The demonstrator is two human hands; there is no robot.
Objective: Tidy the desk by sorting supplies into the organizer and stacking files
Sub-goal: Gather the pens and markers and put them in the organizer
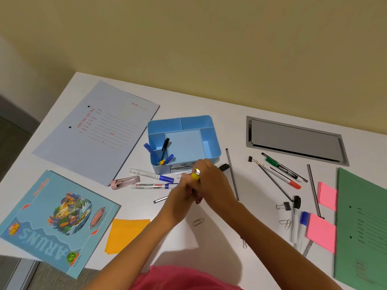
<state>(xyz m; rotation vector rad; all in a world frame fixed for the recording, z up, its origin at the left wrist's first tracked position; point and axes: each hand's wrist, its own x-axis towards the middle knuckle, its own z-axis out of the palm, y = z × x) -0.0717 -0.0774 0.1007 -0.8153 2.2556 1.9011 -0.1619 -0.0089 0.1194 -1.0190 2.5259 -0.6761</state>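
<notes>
My left hand [181, 195] and my right hand [211, 181] meet in front of the blue organizer [213, 143]. Their fingers are curled together round a yellow-capped pen [195, 176] that sticks up between them. Two black marker ends [224, 167] show just past my right knuckles; whether they are held is hidden. The organizer's front-left compartment holds several pens [165, 151]. A light blue file [98, 130] lies at the back left, a green file [362, 227] at the right edge, and a picture notebook [54, 222] at the front left.
Two whiteboard markers [151, 181] and a pink stapler [125, 182] lie left of my hands. Pencils [232, 174], green and red markers [282, 172], binder clips [284, 206], more markers [298, 222] and pink sticky notes [321, 231] lie to the right. Orange notes [125, 233], a paper clip [198, 221] and a cable hatch [297, 141] are also in view.
</notes>
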